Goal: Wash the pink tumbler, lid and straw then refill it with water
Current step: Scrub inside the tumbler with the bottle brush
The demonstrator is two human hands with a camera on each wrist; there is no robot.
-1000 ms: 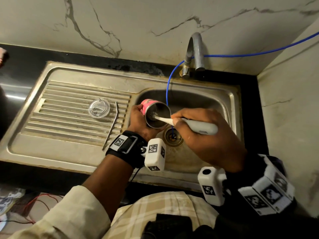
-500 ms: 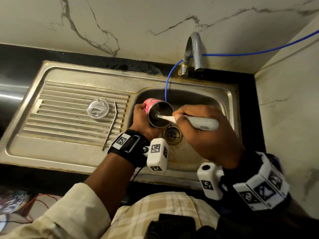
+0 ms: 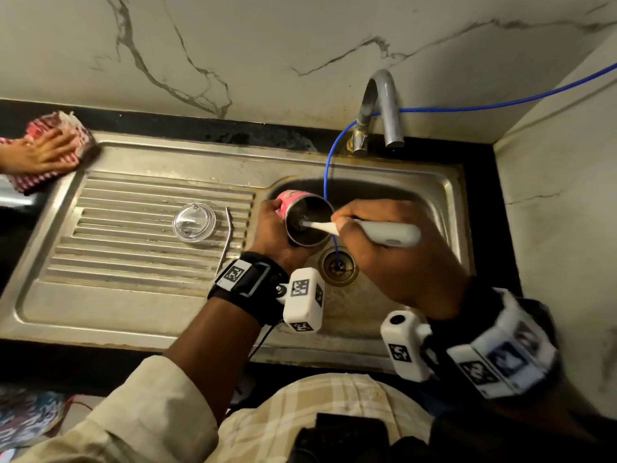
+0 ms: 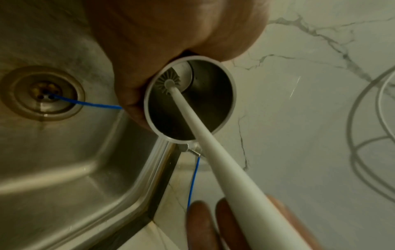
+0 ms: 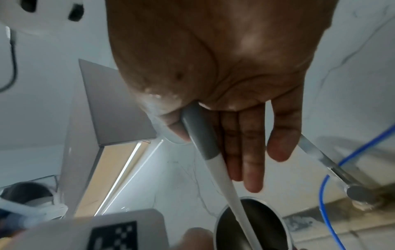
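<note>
Lying sideways, tumbler mouth rightward, left hand gripping; right hand clasping brush.

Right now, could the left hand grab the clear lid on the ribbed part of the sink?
Probably not yet. The left hand grips the pink tumbler while the right hand scrubs inside it with the bottle brush. The clear lid lies uncovered nearby beside the metal straw, so nothing blocks it.

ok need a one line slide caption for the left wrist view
Bottle brush reaching the bottom of the tumbler, held sideways by the left hand over the sink.
</note>
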